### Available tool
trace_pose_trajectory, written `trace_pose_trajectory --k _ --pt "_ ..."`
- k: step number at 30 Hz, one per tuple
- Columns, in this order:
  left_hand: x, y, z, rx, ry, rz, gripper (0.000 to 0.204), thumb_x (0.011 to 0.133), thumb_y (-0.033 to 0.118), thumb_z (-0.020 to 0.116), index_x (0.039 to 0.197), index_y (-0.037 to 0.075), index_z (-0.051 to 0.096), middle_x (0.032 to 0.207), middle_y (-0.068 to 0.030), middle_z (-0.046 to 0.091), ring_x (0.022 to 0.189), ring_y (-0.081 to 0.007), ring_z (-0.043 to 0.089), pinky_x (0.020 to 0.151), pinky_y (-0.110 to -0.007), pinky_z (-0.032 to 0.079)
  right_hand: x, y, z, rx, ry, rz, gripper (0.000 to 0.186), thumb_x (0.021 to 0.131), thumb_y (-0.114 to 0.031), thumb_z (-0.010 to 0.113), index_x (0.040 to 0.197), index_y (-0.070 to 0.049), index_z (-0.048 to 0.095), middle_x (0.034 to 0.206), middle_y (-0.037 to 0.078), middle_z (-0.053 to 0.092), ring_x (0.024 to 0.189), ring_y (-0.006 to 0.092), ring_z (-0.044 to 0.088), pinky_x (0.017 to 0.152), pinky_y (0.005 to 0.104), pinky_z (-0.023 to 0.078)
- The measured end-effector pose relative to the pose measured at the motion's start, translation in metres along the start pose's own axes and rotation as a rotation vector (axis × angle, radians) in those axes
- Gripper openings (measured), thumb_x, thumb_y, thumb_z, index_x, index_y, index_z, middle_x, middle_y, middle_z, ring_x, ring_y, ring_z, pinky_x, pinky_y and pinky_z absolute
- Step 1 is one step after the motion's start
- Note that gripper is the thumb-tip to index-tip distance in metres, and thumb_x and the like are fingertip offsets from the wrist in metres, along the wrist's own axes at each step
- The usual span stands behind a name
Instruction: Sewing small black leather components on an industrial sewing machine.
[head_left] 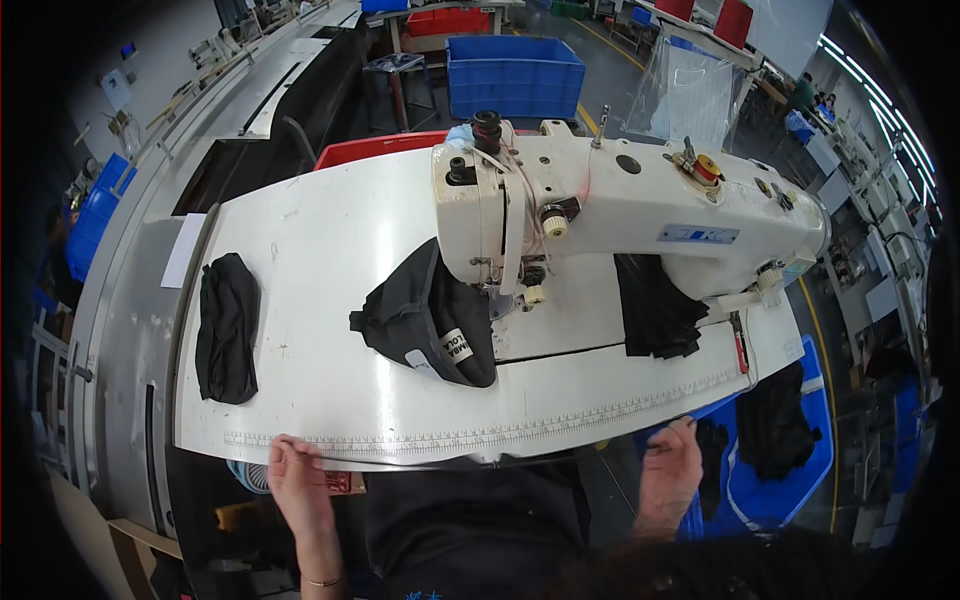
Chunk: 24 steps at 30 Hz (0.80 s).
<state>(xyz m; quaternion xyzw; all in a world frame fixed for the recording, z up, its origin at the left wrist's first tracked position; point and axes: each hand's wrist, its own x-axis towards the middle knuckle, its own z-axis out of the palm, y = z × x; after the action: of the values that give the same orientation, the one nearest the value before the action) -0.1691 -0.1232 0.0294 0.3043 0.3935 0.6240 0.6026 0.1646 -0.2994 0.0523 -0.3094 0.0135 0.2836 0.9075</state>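
A thin dark strip (420, 465), cord or narrow tape, is stretched along the front edge of the white sewing table (310, 230). My left hand (300, 485) pinches its left end beside the ruler scale (500, 436). At the other end, my right hand (670, 470) is closed on the strip, just off the table edge. Beyond my hands, a black fabric piece (405, 315) with pale labels lies beside the needle area of a white sewing machine (610, 200). Part of that fabric is hidden under the machine head.
A folded black cloth (228, 330) lies at the table's left. Black fabric pieces (655, 305) hang together under the machine arm. Red-handled snips (740, 345) rest near the right edge. A blue bin (815, 440) with black cloth stands at right; another blue crate (515, 75) is behind.
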Motion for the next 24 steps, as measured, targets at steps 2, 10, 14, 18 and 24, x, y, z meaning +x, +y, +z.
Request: trace_pose_trajectory --k 2,10,14,18,24 --pt "0.003 0.018 -0.037 -0.015 0.033 0.063 0.009 0.094 0.013 0.049 0.094 0.004 0.049 0.085 -0.0034 0.053 0.074 -0.0092 0.05 0.066 -0.023 0.041 0.017 -0.018 -0.042 -0.007 -0.188 -0.03 0.019 0.099 -0.02 0.039 0.095 -0.003 0.047 0.066 -0.002 0.033 0.054 0.0072 0.028 0.051 0.0238 0.031" --pt "-0.041 0.045 0.07 0.635 -0.909 0.018 0.017 0.07 -0.001 0.071 0.086 0.003 0.067 0.105 -0.0092 0.051 0.088 -0.0154 0.049 0.078 -0.027 0.041 -0.028 0.021 0.033 -1.517 -1.122 -0.401 0.029 0.076 -0.016 0.07 0.104 -0.011 0.066 0.119 0.006 0.053 0.116 0.0258 0.044 0.1 0.0432 0.027" --pt "-0.033 0.016 0.122 0.63 -1.194 0.035 0.011 0.079 0.003 0.067 0.09 0.002 0.064 0.105 -0.0079 0.051 0.097 -0.0185 0.05 0.084 -0.029 0.042 -0.029 0.049 0.052 -1.335 -1.265 -0.196 0.027 0.072 -0.019 0.074 0.097 -0.013 0.068 0.121 0.006 0.052 0.121 0.024 0.041 0.103 0.0471 0.019" --pt "-0.018 0.006 0.134 0.508 -1.326 -0.26 0.007 0.084 0.002 0.061 0.09 0.001 0.06 0.103 -0.0086 0.053 0.1 -0.0191 0.05 0.089 -0.03 0.04 -0.02 0.045 0.045 -1.383 -1.458 -0.216 0.021 0.083 -0.03 0.064 0.095 -0.013 0.068 0.127 0.003 0.048 0.127 0.0225 0.035 0.104 0.0437 0.015" --pt "-0.001 -0.001 0.149 0.202 -1.36 -0.714 0.011 0.088 0.004 0.057 0.098 0.0 0.06 0.109 -0.0098 0.054 0.102 -0.0182 0.051 0.091 -0.031 0.039 -0.024 0.037 0.039 -1.148 -1.394 0.113 0.012 0.083 -0.01 0.063 0.089 -0.001 0.063 0.114 0.016 0.052 0.077 0.0238 0.066 0.062 0.0271 0.056"
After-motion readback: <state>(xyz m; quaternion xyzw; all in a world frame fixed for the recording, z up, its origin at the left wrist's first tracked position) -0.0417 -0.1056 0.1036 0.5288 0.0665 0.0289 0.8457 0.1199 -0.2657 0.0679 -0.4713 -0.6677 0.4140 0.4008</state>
